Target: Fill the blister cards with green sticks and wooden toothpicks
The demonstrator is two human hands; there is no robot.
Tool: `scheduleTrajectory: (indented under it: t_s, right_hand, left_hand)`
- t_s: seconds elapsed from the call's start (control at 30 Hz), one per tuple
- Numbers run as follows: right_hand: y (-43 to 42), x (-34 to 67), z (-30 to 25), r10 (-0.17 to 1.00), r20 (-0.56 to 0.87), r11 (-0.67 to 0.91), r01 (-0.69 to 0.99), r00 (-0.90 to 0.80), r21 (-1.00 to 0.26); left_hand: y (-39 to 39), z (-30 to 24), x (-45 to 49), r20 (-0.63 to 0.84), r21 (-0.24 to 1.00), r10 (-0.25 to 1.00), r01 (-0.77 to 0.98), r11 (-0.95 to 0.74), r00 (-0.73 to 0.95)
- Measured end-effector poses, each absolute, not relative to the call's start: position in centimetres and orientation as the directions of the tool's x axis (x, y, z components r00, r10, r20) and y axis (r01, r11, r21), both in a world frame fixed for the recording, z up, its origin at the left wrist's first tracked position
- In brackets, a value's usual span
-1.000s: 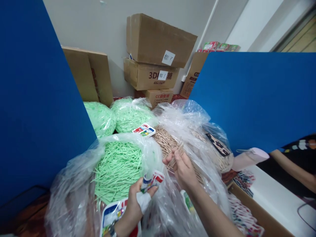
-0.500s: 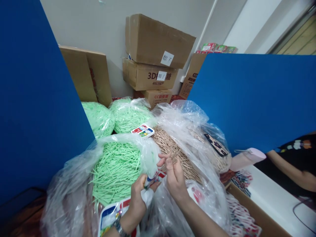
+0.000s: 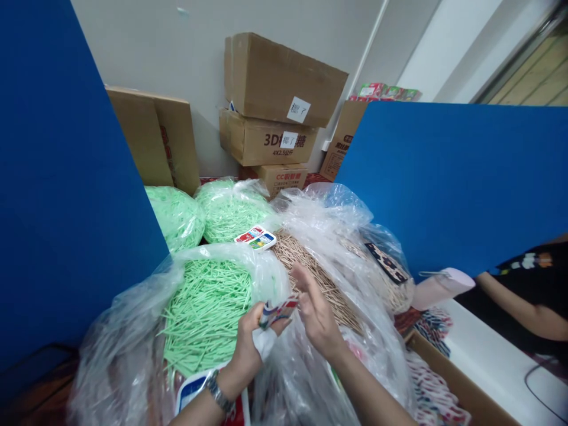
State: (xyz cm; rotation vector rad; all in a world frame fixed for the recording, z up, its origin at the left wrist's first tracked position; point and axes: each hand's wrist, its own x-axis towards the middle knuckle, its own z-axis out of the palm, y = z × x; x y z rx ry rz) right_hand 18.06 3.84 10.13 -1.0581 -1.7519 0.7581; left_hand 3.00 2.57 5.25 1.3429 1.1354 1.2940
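My left hand (image 3: 248, 349) is closed on a small printed packet (image 3: 278, 310), held up in front of me, and a watch (image 3: 219, 393) sits on its wrist. My right hand (image 3: 316, 313) is right beside the packet, thumb at its open end and fingers pressed together; what they pinch is hidden. Both hands hover over an open plastic bag of thin wooden sticks (image 3: 319, 278). To the left lies an open bag of green sticks (image 3: 208, 307).
Two more bags of green sticks (image 3: 175, 213) (image 3: 233, 207) lie behind, with another printed packet (image 3: 256, 238) on top. Blue partitions (image 3: 66, 177) (image 3: 444, 177) stand at either side, cardboard boxes (image 3: 279, 77) at the wall. Another person's arm (image 3: 510, 302) rests at right, near a pink object (image 3: 439, 284).
My right hand, with a pinch of wooden sticks, left the stick bag and moved left to the packet. The sticks no longer show in it. My left hand raised the packet slightly.
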Motion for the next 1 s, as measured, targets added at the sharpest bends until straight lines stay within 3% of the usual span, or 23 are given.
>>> scheduleTrajectory:
  t_s: [0.1, 0.33, 0.4, 0.47, 0.57, 0.67, 0.77, 0.87, 1.0]
  right_hand:
    - [4.3, 18.0, 10.2, 0.875, 0.357, 0.474, 0.425, -0.327, -0.771]
    - [4.5, 17.3, 9.6, 0.91, 0.293, 0.403, 0.458, -0.294, -0.792]
    - [4.4, 17.1, 9.6, 0.915, 0.264, 0.379, 0.431, -0.304, -0.819]
    - [4.3, 16.6, 9.8, 0.875, 0.241, 0.431, 0.45, -0.42, -0.782]
    - [3.9, 15.2, 9.4, 0.739, 0.261, 0.633, 0.507, -0.621, -0.585]
    - [3.1, 13.4, 8.5, 0.63, 0.333, 0.769, 0.502, -0.702, -0.396]
    - [2.2, 11.9, 7.9, 0.556, 0.365, 0.828, 0.464, -0.746, -0.314]
    - [2.0, 11.2, 8.2, 0.505, 0.293, 0.841, 0.388, -0.812, -0.376]
    - [4.0, 10.7, 8.6, 0.472, 0.167, 0.69, 0.244, -0.866, -0.682]
  left_hand:
    - [2.8, 5.7, 3.0, 0.106, 0.99, 0.994, -0.094, -0.103, 0.024]
    - [1.2, 5.3, -0.2, -0.071, 0.902, 0.988, -0.414, 0.123, 0.139]
    - [0.1, 4.8, -1.6, -0.104, 0.931, 0.984, -0.334, 0.147, 0.144]
    - [-1.1, 4.6, -2.8, -0.089, 0.987, 0.989, -0.123, 0.104, 0.122]
    - [-2.8, 4.9, -3.8, 0.006, 0.983, 0.997, 0.181, -0.019, 0.073]
    - [-3.7, 5.7, -4.5, 0.076, 0.95, 0.989, 0.291, -0.111, 0.128]
    - [-4.1, 5.6, -5.5, 0.079, 0.914, 0.976, 0.377, -0.152, 0.2]
    - [-4.4, 4.5, -6.6, 0.026, 0.888, 0.993, 0.453, -0.077, 0.118]
    - [-5.2, 2.9, -7.2, -0.051, 0.928, 0.998, 0.372, 0.034, 0.036]
